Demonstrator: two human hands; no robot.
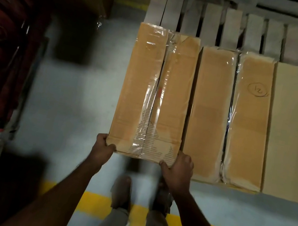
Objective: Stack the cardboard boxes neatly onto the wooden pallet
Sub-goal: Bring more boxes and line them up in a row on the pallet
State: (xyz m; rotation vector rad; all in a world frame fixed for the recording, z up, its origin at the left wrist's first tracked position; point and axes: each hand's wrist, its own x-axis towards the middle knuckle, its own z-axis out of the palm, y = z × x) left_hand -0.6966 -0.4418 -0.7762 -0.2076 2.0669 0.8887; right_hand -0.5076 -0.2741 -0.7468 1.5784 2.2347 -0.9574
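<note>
Held box: we note a taped cardboard box (155, 94) over the wooden pallet (231, 27) at its left near corner, just beside the row of boxes (248, 120) along the near edge.
Left hand (102, 149): clamped round the box's near left corner.
Right hand (179, 169): clamped round its near right corner.
Judgement: we advise lowering it level, long side parallel to its neighbour, near end flush with the row, gap closed, fingers cleared last.
</note>
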